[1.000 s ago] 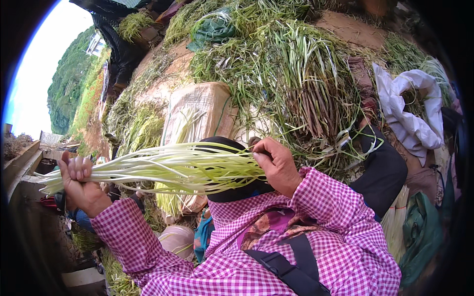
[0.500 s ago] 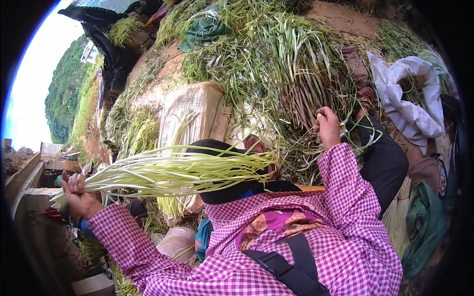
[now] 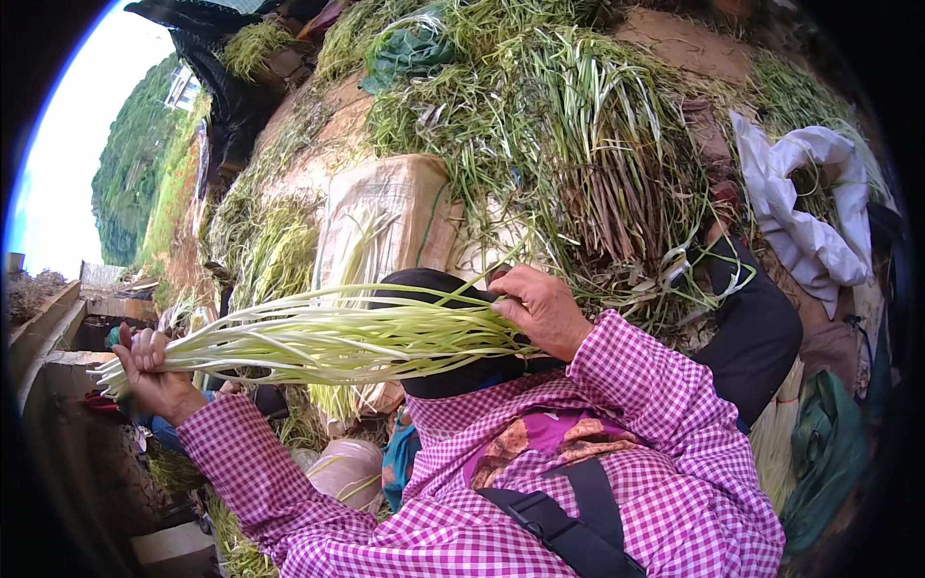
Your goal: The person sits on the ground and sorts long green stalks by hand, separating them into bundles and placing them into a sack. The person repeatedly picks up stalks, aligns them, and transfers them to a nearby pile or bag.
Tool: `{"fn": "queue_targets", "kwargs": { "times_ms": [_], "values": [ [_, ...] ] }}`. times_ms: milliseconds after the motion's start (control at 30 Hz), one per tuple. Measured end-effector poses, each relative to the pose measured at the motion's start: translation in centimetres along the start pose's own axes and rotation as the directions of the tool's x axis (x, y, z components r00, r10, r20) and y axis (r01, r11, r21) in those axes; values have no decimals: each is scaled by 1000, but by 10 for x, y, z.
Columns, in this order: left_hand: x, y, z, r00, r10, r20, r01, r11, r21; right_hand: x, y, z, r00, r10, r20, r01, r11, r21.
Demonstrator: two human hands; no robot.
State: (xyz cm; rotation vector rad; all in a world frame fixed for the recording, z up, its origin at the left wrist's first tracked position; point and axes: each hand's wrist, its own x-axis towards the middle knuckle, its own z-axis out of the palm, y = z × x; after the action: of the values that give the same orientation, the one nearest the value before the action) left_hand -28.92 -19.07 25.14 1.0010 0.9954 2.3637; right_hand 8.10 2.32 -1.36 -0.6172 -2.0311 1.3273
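Observation:
A long bundle of pale yellow-green stalks [image 3: 356, 337] stretches sideways across my lap. My left hand [image 3: 154, 371] is closed round its whitish end at the far left, the fingers wrapped over the stalks. My right hand [image 3: 544, 308] is at the greener, loose end, with thumb and fingers pinched together on the stalk tips. A thin stem rises beside those fingers. Exactly how many tips they hold is hidden. Both forearms wear pink checked sleeves.
Beyond my knees lies a large heap of green stalks with brownish ends [image 3: 617, 183]. A pale woven sack [image 3: 385, 212] with stalks on it lies ahead. To the right are a white plastic bag [image 3: 800, 183] and dark green cloth [image 3: 829, 453]. A wrapped roll [image 3: 347, 472] sits lower left.
My right hand has moved left and down from the heap of stalks to the loose end of the bundle, pinching tips there. My left hand keeps its hold.

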Motion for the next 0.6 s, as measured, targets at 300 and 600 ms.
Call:
{"fn": "queue_targets", "kwargs": {
  "times_ms": [300, 600],
  "values": [
    [-9, -4, 16, 995, -31, 92, 43, 991, -128, 16, -14, 28, 983, -178, 39, 180, 982, -53],
    [-12, -8, 14, 1000, 8, 17, -8, 1000, -25, 22, -16, 15, 999, -5, -35, 14, 966, 259]
  ]
}}
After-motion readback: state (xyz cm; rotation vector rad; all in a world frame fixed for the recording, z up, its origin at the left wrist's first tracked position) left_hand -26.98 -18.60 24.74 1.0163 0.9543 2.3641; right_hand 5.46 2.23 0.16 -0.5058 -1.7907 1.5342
